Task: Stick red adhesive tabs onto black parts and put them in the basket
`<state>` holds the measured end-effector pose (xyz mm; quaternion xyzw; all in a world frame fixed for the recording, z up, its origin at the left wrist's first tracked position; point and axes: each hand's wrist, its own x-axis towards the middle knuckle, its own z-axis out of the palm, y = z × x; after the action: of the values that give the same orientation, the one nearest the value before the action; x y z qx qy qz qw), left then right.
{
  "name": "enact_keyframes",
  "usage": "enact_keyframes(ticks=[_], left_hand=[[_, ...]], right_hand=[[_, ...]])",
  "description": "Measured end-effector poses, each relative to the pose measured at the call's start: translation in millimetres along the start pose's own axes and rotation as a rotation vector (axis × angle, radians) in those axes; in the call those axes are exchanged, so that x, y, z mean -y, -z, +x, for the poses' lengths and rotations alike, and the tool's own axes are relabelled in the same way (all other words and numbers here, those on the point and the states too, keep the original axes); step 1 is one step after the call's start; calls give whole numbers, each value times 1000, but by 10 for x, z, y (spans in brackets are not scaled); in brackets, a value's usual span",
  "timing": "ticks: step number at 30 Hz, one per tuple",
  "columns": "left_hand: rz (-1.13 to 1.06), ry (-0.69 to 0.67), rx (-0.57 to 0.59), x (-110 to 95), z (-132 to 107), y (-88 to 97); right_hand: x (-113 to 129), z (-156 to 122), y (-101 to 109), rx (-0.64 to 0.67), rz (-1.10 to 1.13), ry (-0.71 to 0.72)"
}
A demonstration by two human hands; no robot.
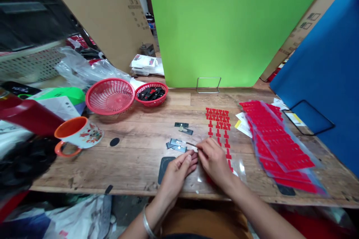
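My left hand (181, 167) lies over the wooden table with its fingers curled and its thumb closed against them; what it holds, if anything, is too small to make out. Touching or almost touching its fingertips, my right hand (214, 158) pinches a thin dark strip (191, 144) whose end points left. Just beyond lie flat dark metal-looking pieces (177, 145), overlapping. Farther back are two more small pieces (183, 128). Beside and partly under my right hand spreads a see-through sheet with rows of red T-shaped stickers (218, 114).
Red sheets in plastic (280, 138) are stacked at right. A small red basket (151, 103) of black parts and a larger red basket (110, 110) stand back left, near an orange-and-white mug (91, 134). Green (224, 26) and blue boards (322, 52) stand behind, with wire stands.
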<state>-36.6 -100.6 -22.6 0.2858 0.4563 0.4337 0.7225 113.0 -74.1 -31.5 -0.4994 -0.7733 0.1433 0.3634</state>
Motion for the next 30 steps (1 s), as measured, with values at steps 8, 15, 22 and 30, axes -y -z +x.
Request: enact_keyframes(ticks=[8, 15, 22, 30], left_hand=[[-110, 19, 92, 31, -56, -187], [20, 115, 19, 3, -46, -185], [-24, 130, -32, 16, -55, -203], [78, -75, -47, 103, -77, -221]], right_hand=[[316, -355, 86, -16, 254, -113], [180, -415, 209, -96, 637, -545], [165, -462, 226, -27, 763, -628], [261, -510, 72, -7, 994, -853]])
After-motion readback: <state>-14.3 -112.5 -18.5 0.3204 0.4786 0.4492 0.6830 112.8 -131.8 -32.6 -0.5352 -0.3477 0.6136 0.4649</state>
